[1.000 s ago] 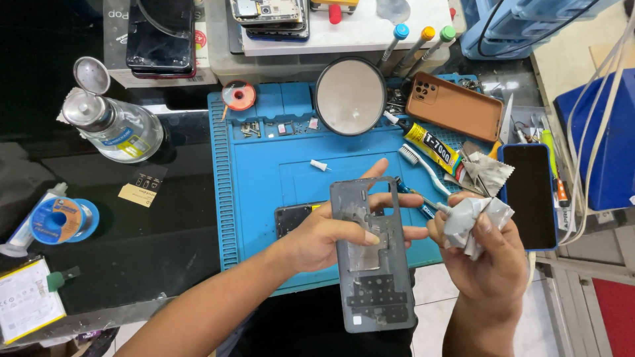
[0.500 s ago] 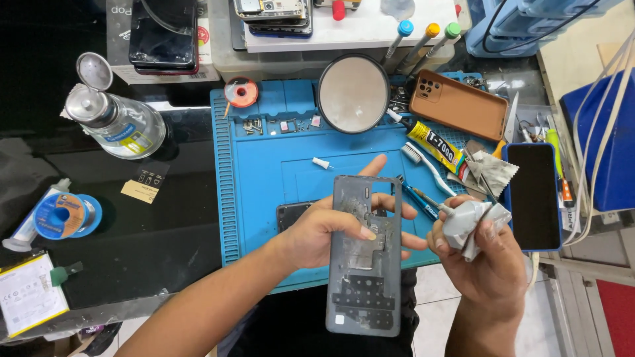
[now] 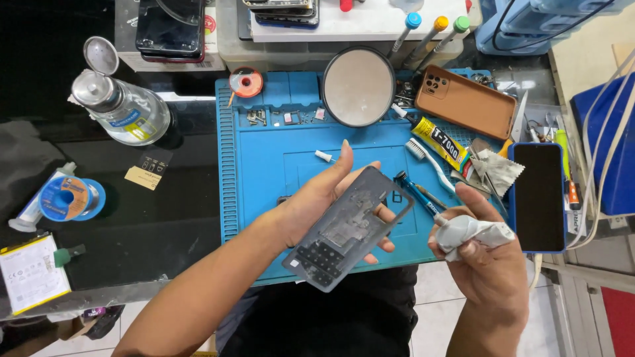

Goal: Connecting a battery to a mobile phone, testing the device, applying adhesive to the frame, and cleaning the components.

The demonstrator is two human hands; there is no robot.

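- Head view: the left hand (image 3: pixel 324 198) holds a dark grey phone back cover (image 3: pixel 347 228) from underneath, fingers spread along its far edge and thumb side, inner face turned up and the cover tilted with its lower end toward the person.
- The cover hangs above the near part of the blue work mat (image 3: pixel 264 172), not resting on it.
- The right hand (image 3: pixel 489 264) is closed around a crumpled white-grey cloth (image 3: pixel 469 231), pinched between thumb and fingers, just to the right of the cover and apart from it.
- Behind the right hand lie a blue-handled tool (image 3: pixel 413 192), a white toothbrush (image 3: pixel 430 162) and a yellow-and-black glue tube (image 3: pixel 436 137) on the mat's right side.
- A phone with a blue rim and dark screen (image 3: pixel 539 197) lies face up just right of the right hand.
- A brown phone case (image 3: pixel 466 100) sits at the mat's far right corner, a round mirror (image 3: pixel 359 87) beside it.
- On the black table to the left stand a clear bottle with a metal top (image 3: pixel 122 109) and a blue spool (image 3: pixel 66 198).
- A small white piece (image 3: pixel 324 157) lies on the mat near the left fingertips.
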